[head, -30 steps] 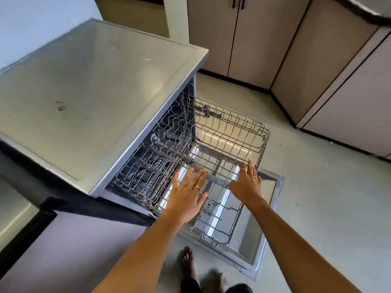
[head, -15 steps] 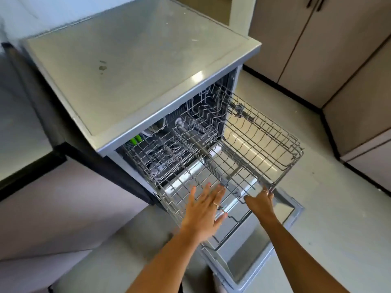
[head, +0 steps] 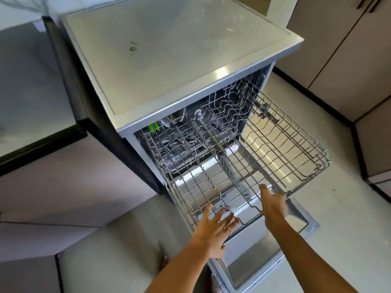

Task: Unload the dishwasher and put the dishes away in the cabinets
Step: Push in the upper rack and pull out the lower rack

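Upper rack point(head: 264, 161): wire basket drawn out of the dishwasher point(head: 186, 60) over the lowered door point(head: 273, 248); appears bare of dishes.
Contents: green item point(head: 153, 127) and a rounded dish, partly hidden, deeper inside at left.
Step in hand: judged to be handling the rack by its front rail, before any dish is lifted.
Next move: calls for reaching the items deep inside.
Right hand point(head: 273, 206): fingers curled over the front rail.
Left hand point(head: 213, 229): fingers spread and straight, holding nothing, at the rail's left part; contact uncertain.

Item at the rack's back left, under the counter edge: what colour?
Bright green, seen in the head view.
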The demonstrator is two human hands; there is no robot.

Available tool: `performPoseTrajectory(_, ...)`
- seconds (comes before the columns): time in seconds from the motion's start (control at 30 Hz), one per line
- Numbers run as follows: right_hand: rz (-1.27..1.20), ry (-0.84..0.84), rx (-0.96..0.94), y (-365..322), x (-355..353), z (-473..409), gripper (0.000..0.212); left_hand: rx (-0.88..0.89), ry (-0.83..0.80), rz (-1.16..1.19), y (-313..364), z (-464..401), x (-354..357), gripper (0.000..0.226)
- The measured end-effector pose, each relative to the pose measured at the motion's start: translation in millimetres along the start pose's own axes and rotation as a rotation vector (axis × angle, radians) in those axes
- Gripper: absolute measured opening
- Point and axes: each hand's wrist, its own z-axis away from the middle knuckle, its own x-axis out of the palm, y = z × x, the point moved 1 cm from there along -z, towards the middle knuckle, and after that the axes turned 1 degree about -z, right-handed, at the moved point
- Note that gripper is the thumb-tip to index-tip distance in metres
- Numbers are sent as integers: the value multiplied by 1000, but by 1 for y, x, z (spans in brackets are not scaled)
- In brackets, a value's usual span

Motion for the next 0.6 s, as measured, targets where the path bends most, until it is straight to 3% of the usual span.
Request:
performPoseTrajectory(0.2, -57, -93, -113, -23, 2, 3, 74, 42, 23, -102, -26, -6, -13, 74)
performPoseTrajectory(0.33, -71, -175, -212, -54, 23, 2, 70, -94, 45, -41, -70, -7, -21, 76)
performPoseTrajectory(0.43, -72, -236, -210, -74, 53, 3, 81, -237, -13, -33, -109, -2, -20, 78)
performPoseTrajectory(0.6, -134, -219, -214, -94, 91, -13, 91, -226, -8, -29, -138, -10, -13, 71)
